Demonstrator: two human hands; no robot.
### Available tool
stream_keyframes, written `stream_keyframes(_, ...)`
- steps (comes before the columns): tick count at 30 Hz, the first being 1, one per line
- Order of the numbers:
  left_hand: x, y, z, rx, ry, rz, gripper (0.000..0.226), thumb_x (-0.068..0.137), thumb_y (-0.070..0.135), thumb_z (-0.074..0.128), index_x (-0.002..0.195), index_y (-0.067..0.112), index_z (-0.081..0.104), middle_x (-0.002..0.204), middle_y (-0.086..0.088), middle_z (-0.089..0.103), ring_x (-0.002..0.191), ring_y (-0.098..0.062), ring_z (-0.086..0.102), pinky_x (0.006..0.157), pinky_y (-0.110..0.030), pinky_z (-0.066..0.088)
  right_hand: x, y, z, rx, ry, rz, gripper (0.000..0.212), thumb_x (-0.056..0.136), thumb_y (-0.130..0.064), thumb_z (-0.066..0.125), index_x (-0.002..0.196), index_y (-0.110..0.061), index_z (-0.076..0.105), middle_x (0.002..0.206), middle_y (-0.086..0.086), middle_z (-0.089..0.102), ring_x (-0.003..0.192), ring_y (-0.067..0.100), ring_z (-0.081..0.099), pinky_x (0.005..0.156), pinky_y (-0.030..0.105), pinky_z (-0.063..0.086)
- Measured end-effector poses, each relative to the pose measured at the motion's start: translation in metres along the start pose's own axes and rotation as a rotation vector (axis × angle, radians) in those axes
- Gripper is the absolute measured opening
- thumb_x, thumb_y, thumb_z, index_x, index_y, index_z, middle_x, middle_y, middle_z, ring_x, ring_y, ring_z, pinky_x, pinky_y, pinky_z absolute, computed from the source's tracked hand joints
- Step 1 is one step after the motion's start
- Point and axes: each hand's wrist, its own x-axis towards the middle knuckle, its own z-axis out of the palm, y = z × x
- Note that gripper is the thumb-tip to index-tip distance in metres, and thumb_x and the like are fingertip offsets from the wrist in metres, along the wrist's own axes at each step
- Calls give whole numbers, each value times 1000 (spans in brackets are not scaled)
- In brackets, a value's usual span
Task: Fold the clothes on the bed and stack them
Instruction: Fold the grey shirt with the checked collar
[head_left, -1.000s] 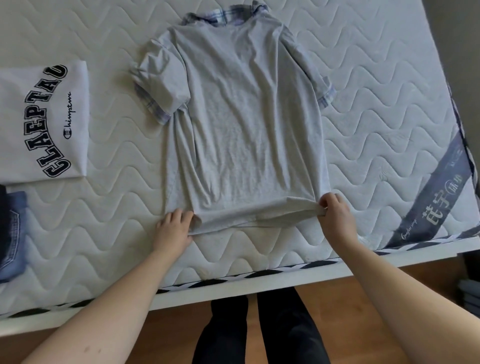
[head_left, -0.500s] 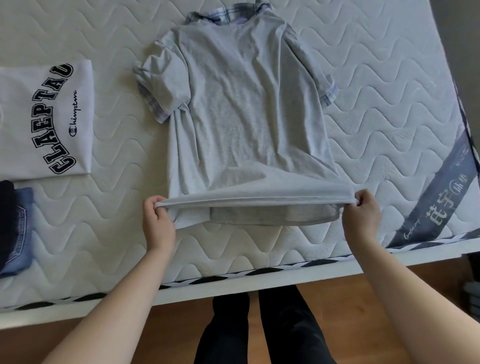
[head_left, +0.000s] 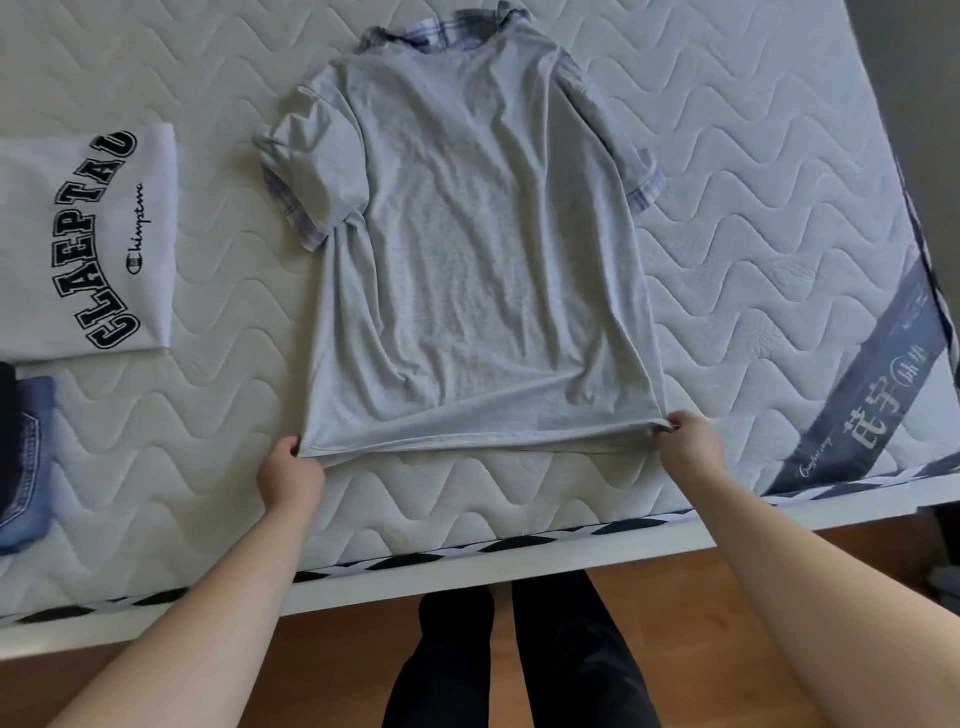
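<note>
On the mattress (head_left: 727, 218) in front of me the grey T-shirt (head_left: 467, 249) lies face down, collar away from me, hem toward me. My left hand (head_left: 288, 475) pinches the hem's left corner and my right hand (head_left: 688, 441) pinches the right corner, fingers curled round the cloth at both ends.

Half a second ago I had the hem lifted clear of the mattress and stretched taut between my hands, with the underside layer hanging loose beneath it. Now the hem is back down, low and nearly flat, pulled a little toward me, and the body of the shirt lies smoother than it did a second ago. I read that as a shake-and-straighten: the shirt is squared up, and folding it has not yet begun. Both sleeves are spread out to the sides, their plaid-lined cuffs showing, so those need turning in first, I judge.

No box, basket or drawer shows anywhere. What serves as the stack lies well apart to my left: a folded white T-shirt with black lettering (head_left: 88, 244), and nearer me, at the frame's edge, folded blue jeans (head_left: 26, 467) with something dark (head_left: 6, 431) beside them that I cannot identify.
</note>
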Motion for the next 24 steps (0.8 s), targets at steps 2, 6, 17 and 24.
stream_keyframes(2, -3, 5, -2, -291, -24, -125, 33, 86, -5, 45, 113, 4, 61, 109, -21, 65, 93, -36, 62, 77, -41, 51, -2, 2, -3, 102, 53, 46, 12, 90, -8, 49, 100, -9, 55, 75, 4, 55, 66, 21, 51, 50, 30, 32)
stream_keyframes(6, -13, 23, -12, -945, -161, -276, 29, 95, -2, 34, 107, 17, 53, 79, -4, 60, 62, -16, 57, 68, -34, 51, -12, 4, -20, 729, 95, 109, 12, 100, -15, 49, 110, -12, 54, 94, 6, 57, 74, 19, 60, 55, 30, 58)
stream_keyframes(17, -34, -44, -53, 218, 98, 411, 55, 78, -12, 45, 122, 18, 59, 89, -7, 61, 78, -30, 53, 63, -35, 42, -43, 50, -30, 837, 256, 429, 25, 99, -7, 39, 110, -5, 62, 76, 12, 62, 66, 28, 60, 46, 21, 51)
stream_keyframes(24, -40, -76, -33, 97, -122, 217, 32, 89, -1, 44, 115, 16, 53, 100, -11, 61, 78, -26, 50, 63, -36, 42, -70, 77, 8, 641, 71, 352, 32, 93, 6, 40, 106, -13, 61, 119, 23, 62, 85, 28, 64, 90, 45, 54)
